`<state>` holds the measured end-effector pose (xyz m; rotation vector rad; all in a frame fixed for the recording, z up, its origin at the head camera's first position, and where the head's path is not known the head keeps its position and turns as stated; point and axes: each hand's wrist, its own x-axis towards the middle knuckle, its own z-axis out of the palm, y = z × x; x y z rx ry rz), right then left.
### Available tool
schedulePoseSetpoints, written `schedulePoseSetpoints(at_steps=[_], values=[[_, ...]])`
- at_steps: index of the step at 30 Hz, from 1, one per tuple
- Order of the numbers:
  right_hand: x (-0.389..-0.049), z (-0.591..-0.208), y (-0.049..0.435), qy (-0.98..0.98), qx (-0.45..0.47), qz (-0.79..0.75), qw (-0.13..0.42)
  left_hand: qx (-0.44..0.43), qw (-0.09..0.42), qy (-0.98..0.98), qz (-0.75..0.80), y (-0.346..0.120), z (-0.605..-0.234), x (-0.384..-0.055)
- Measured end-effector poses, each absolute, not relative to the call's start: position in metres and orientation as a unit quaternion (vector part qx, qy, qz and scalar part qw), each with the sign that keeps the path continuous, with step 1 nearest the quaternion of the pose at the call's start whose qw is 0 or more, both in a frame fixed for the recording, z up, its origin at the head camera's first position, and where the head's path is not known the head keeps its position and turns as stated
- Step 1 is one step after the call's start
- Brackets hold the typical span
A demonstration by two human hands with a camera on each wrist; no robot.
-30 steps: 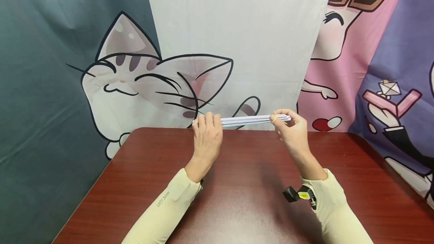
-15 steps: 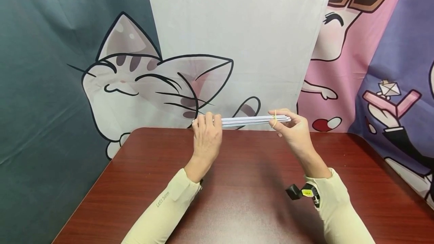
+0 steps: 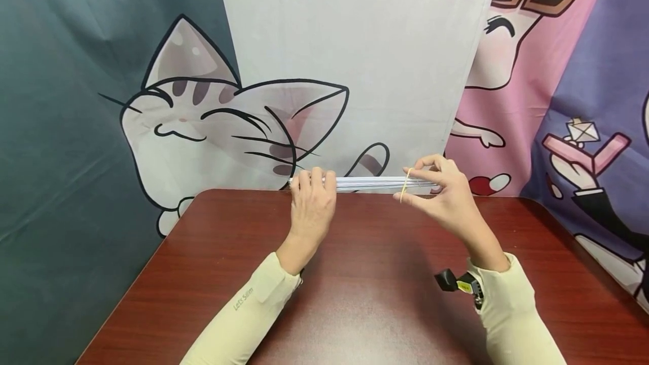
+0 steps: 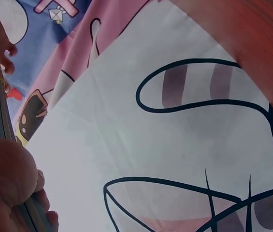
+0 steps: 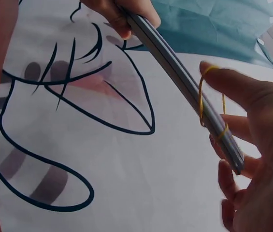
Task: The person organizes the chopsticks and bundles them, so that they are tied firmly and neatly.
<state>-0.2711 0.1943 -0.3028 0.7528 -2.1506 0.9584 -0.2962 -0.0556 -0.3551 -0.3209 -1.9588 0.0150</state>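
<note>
A bundle of thin, pale sticks (image 3: pixel 370 183) is held level above the far edge of the table. My left hand (image 3: pixel 311 201) grips its left end, fingers curled over the top; in the left wrist view the bundle (image 4: pixel 2 108) comes out of that fist. Around the right part of the bundle is a yellow rubber band (image 3: pixel 404 189). My right hand (image 3: pixel 448 193) stretches this band between thumb and fingers. The right wrist view has the band (image 5: pixel 201 101) hooked over the thumb (image 5: pixel 237 84), with a loop touching the sticks near their free end.
Below the hands is a dark red-brown wooden table (image 3: pixel 350 297). Right behind it hangs a cloth backdrop (image 3: pixel 355 27) with cartoon drawings. A small black camera (image 3: pixel 456 281) is strapped to the right wrist.
The right hand's thumb and fingers have spread apart, pulling the rubber band into a wider loop and shifting it slightly left. The right wrist moved a little right. The left hand stays nearly still.
</note>
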Motion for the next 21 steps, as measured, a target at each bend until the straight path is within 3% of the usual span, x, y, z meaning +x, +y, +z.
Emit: schedulePoseSetpoints(at_steps=[5,8,21], values=[[-0.272,-0.302,0.182,-0.778,0.370,0.265,0.433,-0.120,0.552,-0.825,0.006,-0.056,-0.355,-0.295],[-0.272,-0.303,0.174,-0.753,0.399,0.236,0.467,-0.111,0.549,-0.829,0.006,-0.056,-0.355,-0.295],[-0.269,-0.308,0.165,-0.703,0.454,0.254,0.485,-0.063,0.535,-0.843,0.000,-0.061,-0.357,-0.301]])
